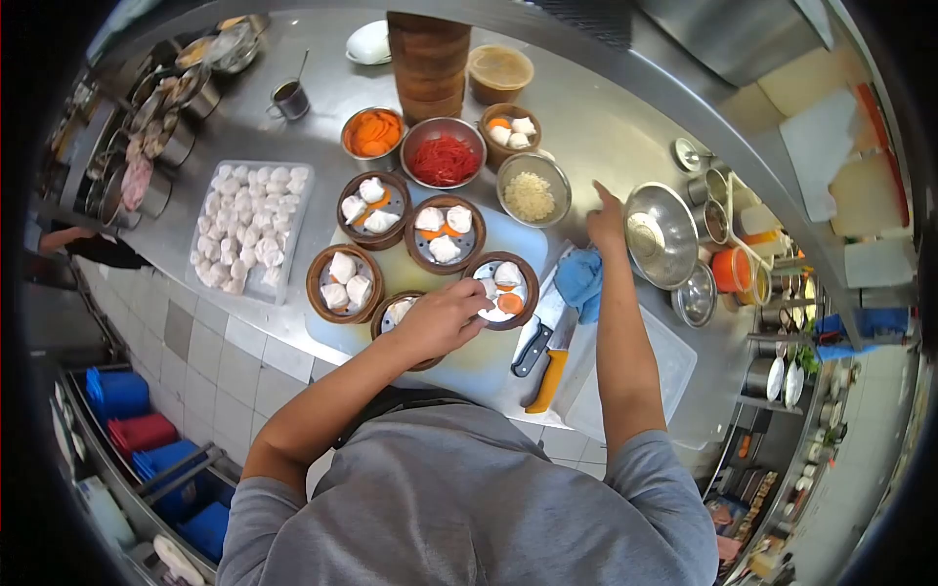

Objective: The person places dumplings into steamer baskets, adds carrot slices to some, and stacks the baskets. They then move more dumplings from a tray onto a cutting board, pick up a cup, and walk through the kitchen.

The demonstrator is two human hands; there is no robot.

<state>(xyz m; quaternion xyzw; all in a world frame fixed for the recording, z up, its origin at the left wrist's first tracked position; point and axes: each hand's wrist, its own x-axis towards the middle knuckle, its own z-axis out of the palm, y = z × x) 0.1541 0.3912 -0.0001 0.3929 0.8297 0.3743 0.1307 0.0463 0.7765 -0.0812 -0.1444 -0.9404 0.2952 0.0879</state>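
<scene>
My left hand (442, 318) reaches into the right-hand bamboo steamer basket (531, 299), its fingers closed around a white dumpling at the basket's left side. Another dumpling (507, 273) and orange carrot slices (510, 304) lie in that basket. Part of a lower basket (420, 365) is hidden beneath my left hand and forearm. Three more steamer baskets, such as the upper middle one (473, 254), hold dumplings on carrot slices. My right hand (607, 220) hovers with its index finger stretched out, holding nothing, between a bowl of chopped pale bits (530, 195) and a steel colander (674, 210).
Knives (550, 379) and a blue cloth (579, 283) lie right of the baskets. Bowls of red shreds (445, 159) and carrot slices (373, 131) stand behind, before stacked steamers (430, 68). At left sits a tray of dumplings (285, 278). A person's arm (64, 237) shows far left.
</scene>
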